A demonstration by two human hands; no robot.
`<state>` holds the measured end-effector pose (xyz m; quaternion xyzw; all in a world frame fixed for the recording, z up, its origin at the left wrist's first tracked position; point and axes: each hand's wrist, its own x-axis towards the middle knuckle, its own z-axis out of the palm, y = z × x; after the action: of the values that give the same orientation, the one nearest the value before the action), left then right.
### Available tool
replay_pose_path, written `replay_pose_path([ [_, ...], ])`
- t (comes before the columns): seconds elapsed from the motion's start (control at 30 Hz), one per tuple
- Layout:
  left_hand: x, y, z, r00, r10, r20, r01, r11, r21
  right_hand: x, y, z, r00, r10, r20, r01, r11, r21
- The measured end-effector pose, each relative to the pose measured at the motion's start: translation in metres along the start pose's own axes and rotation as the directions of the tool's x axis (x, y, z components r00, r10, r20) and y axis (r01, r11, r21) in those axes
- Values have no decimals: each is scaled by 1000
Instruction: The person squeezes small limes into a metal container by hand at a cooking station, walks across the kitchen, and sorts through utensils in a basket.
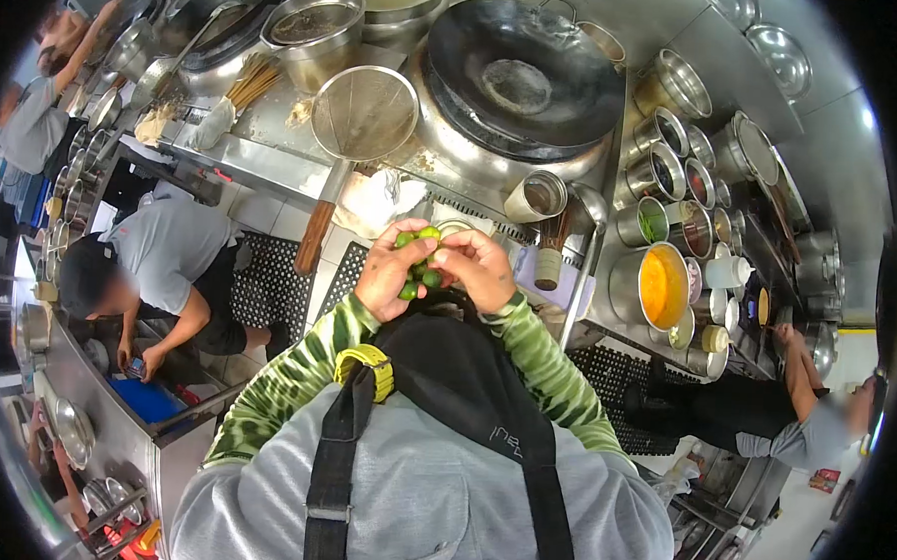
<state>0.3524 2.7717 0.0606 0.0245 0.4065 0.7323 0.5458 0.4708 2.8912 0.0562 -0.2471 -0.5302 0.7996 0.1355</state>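
Note:
Several small round green limes [408,290] are cupped in my left hand [381,277], its fingers curled around them. My right hand [477,271] meets it in front of my chest, thumb and fingertips pinched together at the limes; part of what they grip is hidden. One yellower lime [429,233] shows at the top, between the two hands. Just beyond my hands a crumpled white cloth [377,199] lies at the counter's front edge. Near it rests a wire-mesh strainer [364,114] with a wooden handle.
A large black wok [522,78] sits on the stove ahead. To the right stand metal pots, one with orange liquid [662,287], and a ladle [588,208]. A person [174,258] bends over a drawer at left; another person [793,415] stands at right.

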Motion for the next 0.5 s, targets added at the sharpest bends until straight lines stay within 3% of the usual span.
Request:
replay_pose_path([
  [0.03, -1, 0, 1, 1000, -12, 16, 12, 999, -34, -2, 2, 2, 998, 57, -23, -52, 984, 170],
  [0.13, 6, -13, -4, 999, -48, -12, 46, 993, -108, -9, 24, 10, 984, 15, -177, 38, 956, 292],
  [0.37, 7, -10, -13, 984, -159, 77, 176, 919, -354, -24, 3, 20, 981, -55, -186, 99, 966, 240],
  [0.5, 1, -9, -17, 980, -170, 102, 196, 907, -371, -26, 1, 27, 988, -68, -139, 102, 963, 250],
])
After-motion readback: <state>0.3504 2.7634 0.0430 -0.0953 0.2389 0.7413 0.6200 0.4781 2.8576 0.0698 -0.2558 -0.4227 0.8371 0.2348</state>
